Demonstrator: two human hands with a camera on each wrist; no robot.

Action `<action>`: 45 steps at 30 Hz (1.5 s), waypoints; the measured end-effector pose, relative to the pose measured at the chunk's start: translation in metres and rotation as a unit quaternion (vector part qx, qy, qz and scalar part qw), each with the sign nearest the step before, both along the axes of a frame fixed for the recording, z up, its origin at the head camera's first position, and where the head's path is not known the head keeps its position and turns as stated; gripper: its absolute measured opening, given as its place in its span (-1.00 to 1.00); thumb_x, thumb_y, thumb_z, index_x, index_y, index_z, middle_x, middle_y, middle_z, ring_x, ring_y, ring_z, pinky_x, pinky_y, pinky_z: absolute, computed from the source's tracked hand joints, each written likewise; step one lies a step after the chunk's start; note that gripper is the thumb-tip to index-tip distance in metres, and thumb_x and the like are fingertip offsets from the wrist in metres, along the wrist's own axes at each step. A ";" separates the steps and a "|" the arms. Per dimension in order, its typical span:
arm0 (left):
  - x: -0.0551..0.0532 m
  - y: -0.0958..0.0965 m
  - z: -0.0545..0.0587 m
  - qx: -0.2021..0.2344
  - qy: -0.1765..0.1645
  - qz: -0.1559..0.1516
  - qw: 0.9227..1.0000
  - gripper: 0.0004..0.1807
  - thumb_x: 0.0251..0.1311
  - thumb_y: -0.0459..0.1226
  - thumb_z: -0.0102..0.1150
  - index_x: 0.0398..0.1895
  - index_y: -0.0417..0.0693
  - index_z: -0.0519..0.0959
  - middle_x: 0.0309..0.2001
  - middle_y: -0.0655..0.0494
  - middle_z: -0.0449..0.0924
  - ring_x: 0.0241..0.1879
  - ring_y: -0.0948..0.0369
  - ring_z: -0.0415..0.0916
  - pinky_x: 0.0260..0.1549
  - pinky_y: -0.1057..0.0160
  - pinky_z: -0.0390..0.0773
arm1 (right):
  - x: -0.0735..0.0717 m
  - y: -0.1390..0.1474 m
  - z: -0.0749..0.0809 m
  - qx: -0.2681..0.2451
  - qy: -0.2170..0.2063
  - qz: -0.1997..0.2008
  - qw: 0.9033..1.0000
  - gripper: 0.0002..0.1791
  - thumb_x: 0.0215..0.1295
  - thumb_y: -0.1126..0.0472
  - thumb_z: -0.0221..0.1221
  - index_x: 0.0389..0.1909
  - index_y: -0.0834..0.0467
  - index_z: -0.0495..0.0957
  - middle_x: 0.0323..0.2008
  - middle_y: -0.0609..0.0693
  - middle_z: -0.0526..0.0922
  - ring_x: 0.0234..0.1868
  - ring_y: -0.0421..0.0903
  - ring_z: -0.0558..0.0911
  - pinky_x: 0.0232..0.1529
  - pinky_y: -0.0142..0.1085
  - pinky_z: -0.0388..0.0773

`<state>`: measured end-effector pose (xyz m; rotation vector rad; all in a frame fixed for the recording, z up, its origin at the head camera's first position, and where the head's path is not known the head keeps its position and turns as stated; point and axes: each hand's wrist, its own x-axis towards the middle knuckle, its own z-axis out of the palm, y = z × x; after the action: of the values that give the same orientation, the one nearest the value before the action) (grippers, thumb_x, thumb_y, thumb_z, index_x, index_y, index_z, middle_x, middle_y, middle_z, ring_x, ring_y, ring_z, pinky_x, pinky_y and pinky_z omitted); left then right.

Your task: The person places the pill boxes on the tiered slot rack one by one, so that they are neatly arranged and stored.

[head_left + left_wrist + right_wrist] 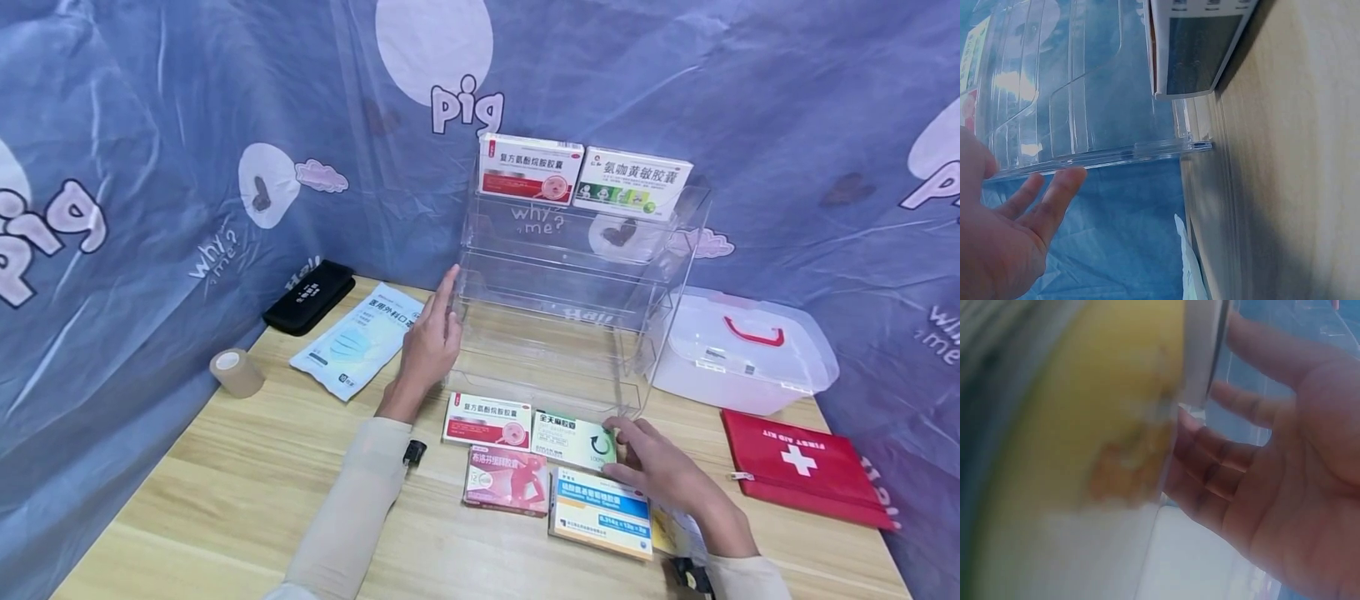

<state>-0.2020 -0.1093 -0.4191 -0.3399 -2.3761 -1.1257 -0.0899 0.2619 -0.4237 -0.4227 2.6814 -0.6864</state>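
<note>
My left hand [433,343] touches the left side of a clear tiered display rack [551,321], its fingers straight; the left wrist view shows the fingertips along the rack's edge. At the rack's front right, my right hand [663,467] pinches the right end of a green-and-white medicine box [573,440], fingers at the upper corner and thumb at the lower. A red-and-white medicine box [487,421] lies left of it. Nearer me are a pink medicine box [506,481] and a blue-and-white one [600,512]. A yellow box [663,530] is partly hidden under my right wrist.
The rack's top tier holds a red-and-white box [530,169] and a green-and-white box [632,182]. Rightward stand a white lidded case [738,350] and a red first aid pouch [810,471]. Leftward lie a mask packet [358,340], black case [309,297] and tape roll [237,372].
</note>
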 end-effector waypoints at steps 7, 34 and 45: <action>0.001 0.000 -0.001 0.000 0.002 0.004 1.000 -0.19 0.53 -0.36 -0.07 0.77 0.29 0.05 0.61 -0.03 0.38 -0.56 0.04 0.38 -0.59 0.06 0.47 | -0.001 -0.002 -0.001 0.001 -0.012 -0.020 1.000 -0.22 0.31 -0.01 0.48 0.48 0.12 0.43 0.02 0.04 0.58 -0.05 -0.06 0.53 -0.09 -0.20 0.59; 0.000 0.001 -0.001 -0.003 0.013 0.004 1.000 -0.16 0.49 -0.40 -0.02 0.77 0.27 0.06 0.61 -0.04 0.38 -0.48 -0.01 0.47 -0.58 0.06 0.51 | -0.003 -0.004 -0.001 -0.059 -0.022 -0.037 0.997 -0.29 0.11 0.28 0.59 0.18 0.11 0.37 -0.07 0.02 0.73 -0.09 -0.11 0.72 -0.03 -0.14 0.78; -0.001 0.000 -0.002 -0.003 0.015 0.002 1.000 -0.18 0.52 -0.38 -0.05 0.77 0.28 0.06 0.59 -0.04 0.40 -0.53 0.04 0.40 -0.60 0.07 0.48 | -0.002 0.003 0.001 -0.128 -0.013 -0.003 0.992 -0.37 0.23 0.41 0.47 0.24 0.12 0.39 0.02 0.11 0.72 -0.05 -0.09 0.75 -0.07 -0.25 0.78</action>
<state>-0.2029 -0.1091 -0.4214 -0.3515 -2.3535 -1.1039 -0.0918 0.2652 -0.4227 -0.4669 2.5791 -1.0361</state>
